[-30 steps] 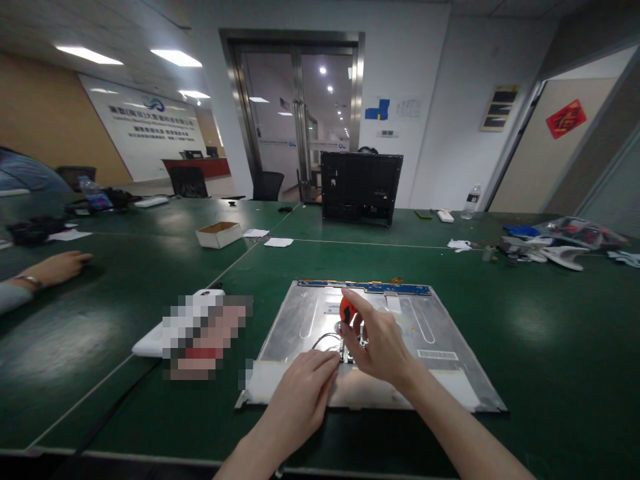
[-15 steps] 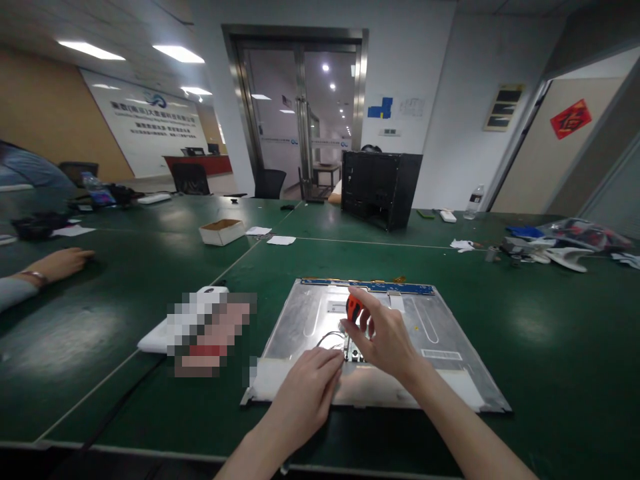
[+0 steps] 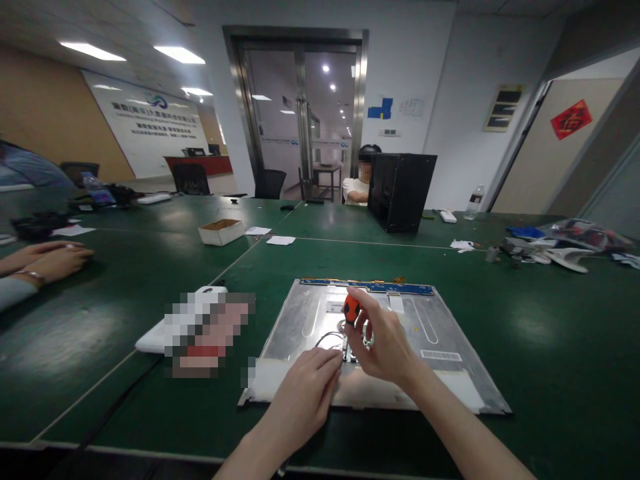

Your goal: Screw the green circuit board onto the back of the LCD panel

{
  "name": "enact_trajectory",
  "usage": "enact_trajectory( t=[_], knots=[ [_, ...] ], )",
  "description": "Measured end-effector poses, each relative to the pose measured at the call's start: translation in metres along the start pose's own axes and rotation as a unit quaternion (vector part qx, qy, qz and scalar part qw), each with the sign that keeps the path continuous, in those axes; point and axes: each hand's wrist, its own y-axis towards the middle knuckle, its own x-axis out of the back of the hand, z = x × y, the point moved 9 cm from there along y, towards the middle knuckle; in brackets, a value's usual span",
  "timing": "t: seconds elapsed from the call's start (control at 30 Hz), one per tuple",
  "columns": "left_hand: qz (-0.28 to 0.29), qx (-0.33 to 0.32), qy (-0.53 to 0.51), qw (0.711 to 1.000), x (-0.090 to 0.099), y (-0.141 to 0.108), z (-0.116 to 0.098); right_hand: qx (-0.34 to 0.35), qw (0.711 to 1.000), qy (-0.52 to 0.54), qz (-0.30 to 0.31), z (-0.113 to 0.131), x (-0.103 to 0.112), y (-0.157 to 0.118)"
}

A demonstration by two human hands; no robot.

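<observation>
A flat metal LCD panel point(image 3: 360, 390) lies back side up on the green table in front of me. My right hand point(image 3: 383, 340) grips a screwdriver point(image 3: 351, 310) by its short orange and black handle, held upright over the panel's middle. Its tip meets a small circuit board point(image 3: 351, 355) that the hand partly covers. Beside it, my left hand point(image 3: 310, 380) rests on the panel with its fingers pressed together at the board's left edge. What those fingertips pinch, if anything, is hidden. Thin dark wires point(image 3: 327, 337) curve out just above them. A blue circuit strip point(image 3: 367, 287) runs along the panel's far edge.
On the left lie a white device point(image 3: 155, 337) and a blurred-out item. Another person's hands point(image 3: 57, 260) rest farther left. A small open box point(image 3: 221, 233) and a black computer case point(image 3: 403, 193) stand farther back, with a person behind the case. Loose parts point(image 3: 550, 247) lie at right.
The screwdriver handle has turned in my right hand; my left hand stays put. The black case has swung and shifted right, uncovering the person behind. The neighbour's second hand has come in at left.
</observation>
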Motion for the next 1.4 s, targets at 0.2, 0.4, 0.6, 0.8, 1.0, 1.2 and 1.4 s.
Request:
enact_trajectory(
  t=[0.2, 0.4, 0.6, 0.8, 1.0, 1.2, 1.4],
  knots=[
    [-0.008, -0.005, 0.005, 1.000, 0.0010, 0.0004, 0.0002, 0.002, 1.000, -0.013, -0.014, 0.0004, 0.0030, 0.0011],
    [-0.011, -0.009, 0.009, 1.000, 0.0005, 0.0001, 0.0002, 0.016, 0.998, -0.051, -0.034, 0.0014, 0.0048, 0.0012],
    [-0.014, -0.011, 0.016, 1.000, -0.0003, -0.0004, 0.0008, 0.009, 0.999, -0.039, -0.018, 0.0009, 0.0028, 0.0008],
    [0.001, -0.002, 0.005, 1.000, -0.0005, -0.0004, -0.0005, -0.001, 1.000, -0.006, 0.002, 0.0022, 0.0022, -0.0006],
    [-0.007, -0.006, 0.011, 1.000, 0.0021, -0.0007, -0.0027, 0.012, 0.999, -0.045, -0.027, 0.0016, 0.0044, -0.0011],
    [-0.009, -0.007, 0.009, 1.000, 0.0003, -0.0015, -0.0010, 0.005, 0.999, -0.042, -0.019, 0.0014, 0.0052, 0.0006],
    [-0.006, -0.002, 0.012, 1.000, -0.0001, -0.0001, -0.0003, -0.015, 1.000, -0.005, -0.005, 0.0001, 0.0051, 0.0020]
  ],
)
